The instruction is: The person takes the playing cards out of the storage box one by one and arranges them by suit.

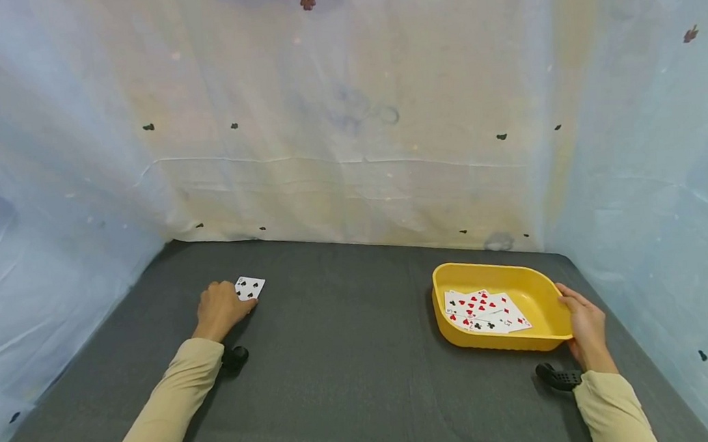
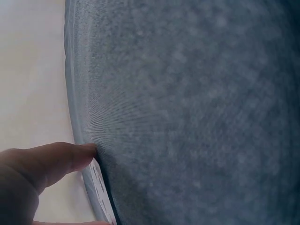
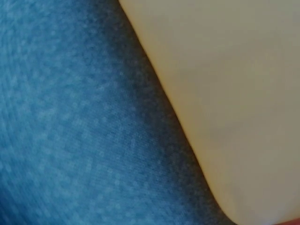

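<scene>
A playing card (image 1: 250,287) with black spade pips lies face up on the dark grey table (image 1: 351,358), at the back left. My left hand (image 1: 235,300) is curled over the card's near left edge and pinches it; in the left wrist view a fingertip (image 2: 86,152) presses down beside the card (image 2: 99,190). A yellow tray (image 1: 540,289) at the right holds several face-up cards (image 1: 485,311) with red and black pips. My right hand (image 1: 572,307) grips the tray's right rim, thumb on top. The right wrist view shows only the tray's wall (image 3: 234,93) against the table.
Pale blue and cream cloth (image 1: 347,125) hangs on three sides of the table, close behind the card and the tray. Black wrist mounts sit under my left sleeve (image 1: 235,357) and my right sleeve (image 1: 559,376). Bare table stretches between the two hands.
</scene>
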